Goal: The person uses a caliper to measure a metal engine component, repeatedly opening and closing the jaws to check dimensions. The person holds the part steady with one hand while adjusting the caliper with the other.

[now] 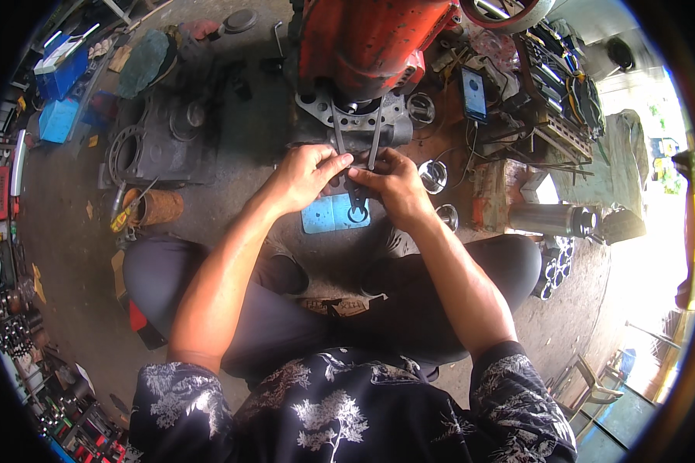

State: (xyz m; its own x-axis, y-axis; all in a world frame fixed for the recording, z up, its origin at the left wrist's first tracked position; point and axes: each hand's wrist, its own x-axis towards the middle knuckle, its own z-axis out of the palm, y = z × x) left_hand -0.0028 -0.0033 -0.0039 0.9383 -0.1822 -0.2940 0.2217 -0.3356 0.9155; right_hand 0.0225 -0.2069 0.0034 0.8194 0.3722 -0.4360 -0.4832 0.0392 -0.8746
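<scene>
Head view; positions are given from the red housing (371, 46). On its near side, the left hand (303, 176) and right hand (395, 184) come together, their fingers (336, 163) pinching grey metal strips (375, 139) that point toward the housing. Farther from the housing appear a dark metal piece (356, 197), its attachment unclear, and a blue pad (322, 216). Round metal parts (432, 177) occupy the housing's near right.

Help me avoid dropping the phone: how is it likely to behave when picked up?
The phone is probably stiff, being a thin, flat slab. Its smooth, lit face could be slippery. A cable seems to meet its lower end, so it may tug when lifted.
</scene>
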